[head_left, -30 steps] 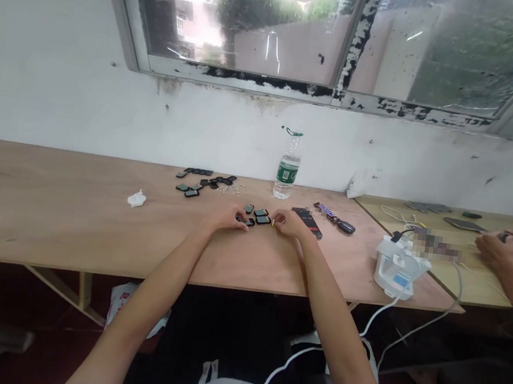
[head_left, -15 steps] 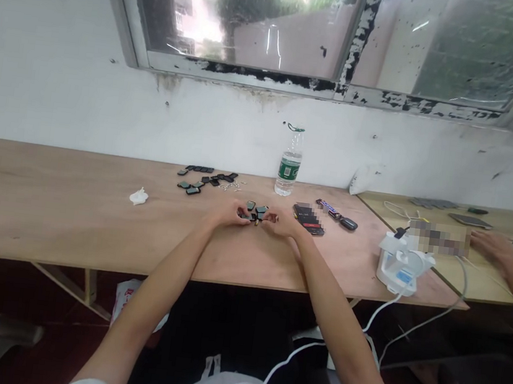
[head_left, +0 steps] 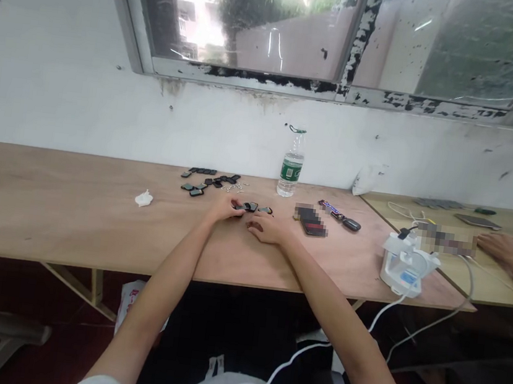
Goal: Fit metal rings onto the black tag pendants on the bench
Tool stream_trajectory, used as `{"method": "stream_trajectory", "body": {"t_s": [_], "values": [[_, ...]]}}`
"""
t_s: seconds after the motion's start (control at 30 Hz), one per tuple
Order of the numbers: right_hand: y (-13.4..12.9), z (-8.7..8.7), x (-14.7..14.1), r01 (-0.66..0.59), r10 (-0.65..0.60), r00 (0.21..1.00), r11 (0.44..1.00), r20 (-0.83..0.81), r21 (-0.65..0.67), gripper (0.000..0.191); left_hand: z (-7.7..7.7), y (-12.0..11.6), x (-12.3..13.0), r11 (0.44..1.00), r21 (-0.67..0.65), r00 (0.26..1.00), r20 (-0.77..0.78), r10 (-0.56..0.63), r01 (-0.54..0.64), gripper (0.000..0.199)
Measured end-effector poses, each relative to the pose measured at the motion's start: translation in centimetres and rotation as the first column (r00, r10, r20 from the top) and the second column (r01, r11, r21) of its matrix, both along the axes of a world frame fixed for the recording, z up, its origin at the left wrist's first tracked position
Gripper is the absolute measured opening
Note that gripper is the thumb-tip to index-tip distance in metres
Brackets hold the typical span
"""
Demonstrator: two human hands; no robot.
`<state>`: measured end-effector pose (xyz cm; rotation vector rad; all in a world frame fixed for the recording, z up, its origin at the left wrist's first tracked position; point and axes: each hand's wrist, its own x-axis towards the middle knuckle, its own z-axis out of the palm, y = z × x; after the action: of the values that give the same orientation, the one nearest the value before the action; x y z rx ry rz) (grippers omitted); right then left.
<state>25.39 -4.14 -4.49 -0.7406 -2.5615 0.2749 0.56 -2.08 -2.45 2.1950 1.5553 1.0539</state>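
My left hand rests on the wooden table with its fingertips pinched on a small flat black piece with a grey face. Just right of it, my right hand lies low over the table, fingers curled but apart, with nothing I can make out between them. Beyond my fingers lie more such pieces, one dark grey piece between the hands and another piece partly behind my right hand. Farther back, several black-and-grey pieces are spread beside a scatter of tiny pale bits.
A water bottle stands near the wall. Right of my hands are a phone, a snack bar and a black oval object. A white power strip trails cables. Crumpled tissue lies left; another person's hand is far right.
My right hand has drawn back toward me and left, away from the pieces. My left hand has shifted slightly and still holds a piece. The view has moved a little.
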Motion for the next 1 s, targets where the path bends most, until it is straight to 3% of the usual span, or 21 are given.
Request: {"method": "stream_trajectory", "body": {"t_s": [0.13, 0.27, 0.53, 0.87, 1.0], "values": [[0.4, -0.2, -0.6, -0.058, 0.055, 0.997, 0.997, -0.058, -0.053, 0.015, 0.0, -0.1, -0.1, 0.999, 0.029, 0.999, 0.02, 0.034, -0.035, 0.018], [0.8, 0.0, 0.4, -0.037, 0.013, 0.988, 0.987, -0.156, -0.154, 0.021, 0.0, -0.5, 0.5, 0.993, 0.094, 0.997, 0.007, -0.074, 0.073, 0.015], [1.2, 0.3, 2.9, 0.088, -0.097, 0.995, 0.968, -0.026, -0.235, 0.025, -0.4, -0.7, 1.6, 0.981, 0.106, 0.986, 0.015, -0.164, 0.161, 0.015], [1.5, 0.0, 2.5, 0.089, -0.096, 0.995, 0.962, -0.014, -0.26, 0.032, -1.0, -0.4, 1.3, 0.98, 0.104, 0.985, 0.01, -0.17, 0.168, 0.014], [1.2, 0.4, 2.6, -0.001, -0.015, 0.999, 0.948, -0.049, -0.318, 0.031, -1.0, -0.4, 1.5, 0.982, 0.079, 0.985, 0.021, -0.172, 0.17, 0.013]]}}
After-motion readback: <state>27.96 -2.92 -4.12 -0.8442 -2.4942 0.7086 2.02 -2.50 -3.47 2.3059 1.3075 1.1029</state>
